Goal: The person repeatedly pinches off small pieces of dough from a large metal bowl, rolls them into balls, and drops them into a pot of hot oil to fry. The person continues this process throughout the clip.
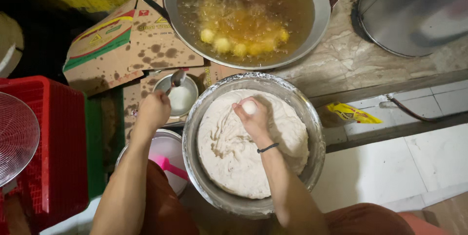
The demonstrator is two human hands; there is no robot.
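Observation:
A large metal bowl (312, 118) full of pale dough (229, 157) sits in front of me. My right hand (253, 117) is over the dough, closed around a small ball of dough (249, 107) squeezed out at the top of the fist. My left hand (153, 110) holds a metal spoon (176, 78) whose tip reaches over a small metal bowl of whitish liquid (181, 99). Beyond, a wok (319, 1) of hot oil holds several yellow dough balls (239, 47) frying.
Oil-stained cardboard (131, 45) lies under the small bowl. A red plastic crate (53, 137) and a wire skimmer (14, 137) are at left. A white container with a pink tool (168, 162) sits by my knee. A big metal pot (414, 10) stands at upper right.

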